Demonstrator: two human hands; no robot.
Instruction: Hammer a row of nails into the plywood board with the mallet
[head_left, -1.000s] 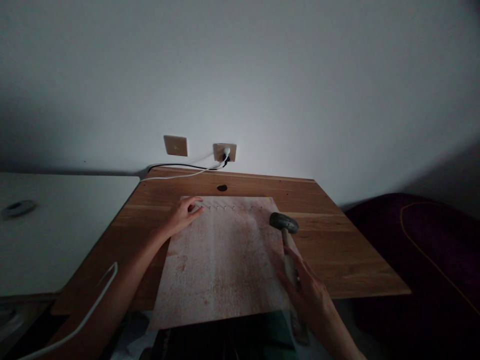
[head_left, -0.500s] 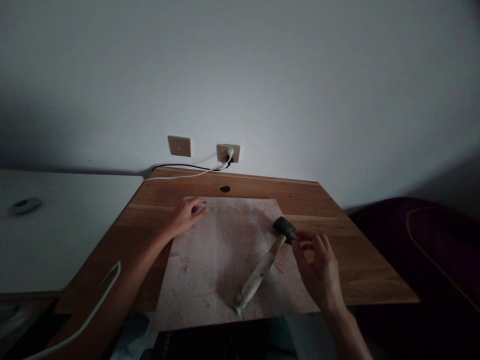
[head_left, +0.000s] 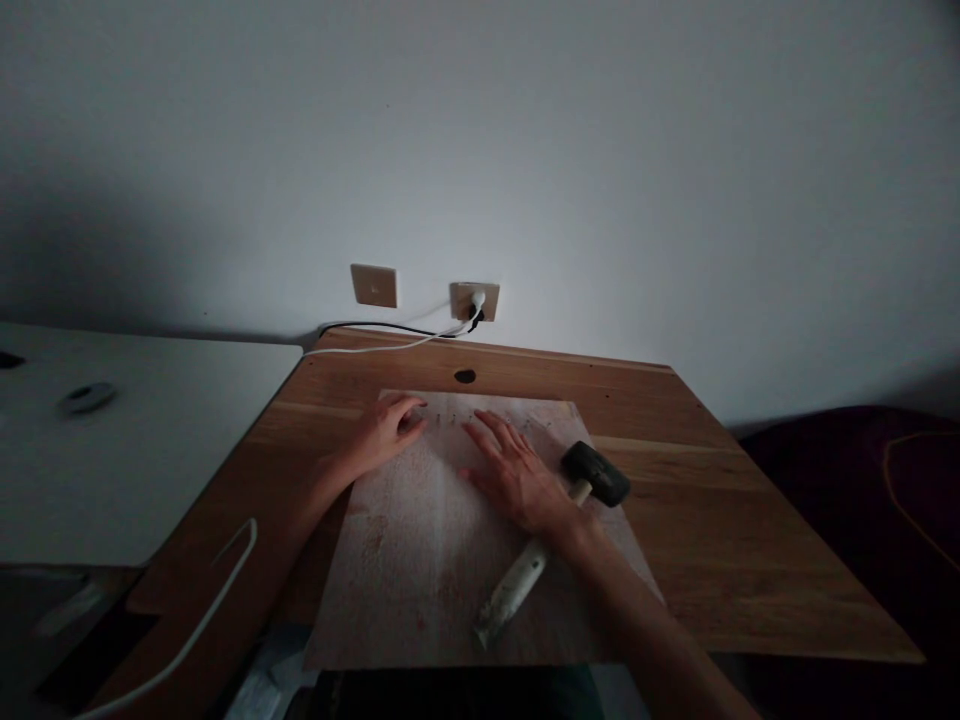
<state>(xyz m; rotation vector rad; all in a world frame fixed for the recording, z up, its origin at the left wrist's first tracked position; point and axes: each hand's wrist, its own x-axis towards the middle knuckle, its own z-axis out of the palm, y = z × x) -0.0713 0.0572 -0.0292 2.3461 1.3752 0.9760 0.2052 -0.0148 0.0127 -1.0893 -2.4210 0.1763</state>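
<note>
My left hand [head_left: 382, 432] rests at the far edge of a pale, reddish-stained board [head_left: 405, 590], its fingers lightly curled beside a row of tiny nails [head_left: 469, 413]. Nothing shows in its grip. My right hand [head_left: 514, 475] lies flat on the board with its fingers spread. A rubber mallet [head_left: 596, 473] with a black head and a worn white handle lies on the board's right side. My right wrist passes over the handle, and that hand does not grip it.
The board sits on a wooden desk [head_left: 712, 530] with a small dark hole [head_left: 464, 376] near the wall. A plugged socket [head_left: 474, 301] feeds cables along the wall. A white table [head_left: 150, 470] adjoins on the left, and dark fabric [head_left: 825, 470] lies on the right.
My right hand has let go of the mallet and now lies flat on the board. The mallet lies further right. My left hand has stayed near the nails.
</note>
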